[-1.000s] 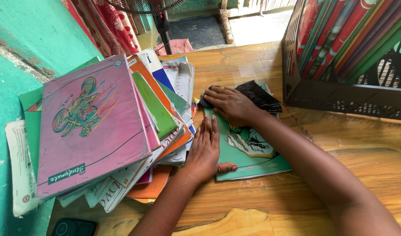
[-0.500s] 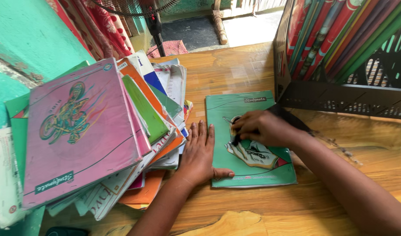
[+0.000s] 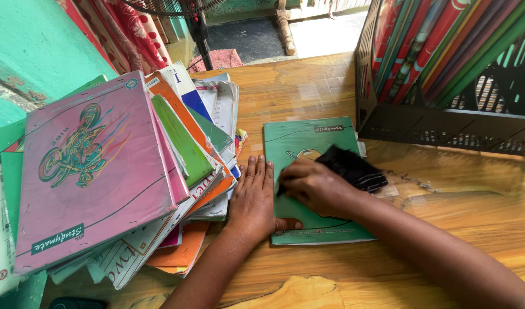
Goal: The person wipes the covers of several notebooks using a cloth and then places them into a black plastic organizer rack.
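right hand (image 3: 313, 186) closed on a black cloth (image 3: 354, 168), pressing it on the green notebook (image 3: 308, 137), which lies flat on the wooden table (image 3: 445, 200). left hand (image 3: 252, 200) open, flat at the notebook's 9 o'clock edge, thumb on cover. book pile (image 3: 113, 166) further at 9; black rack (image 3: 445, 123) at 2.

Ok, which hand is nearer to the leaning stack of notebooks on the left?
Left. The left hand lies flat at the green notebook's left edge, right beside the leaning stack of notebooks. The right hand presses a dark cloth on the green cover, farther from it.
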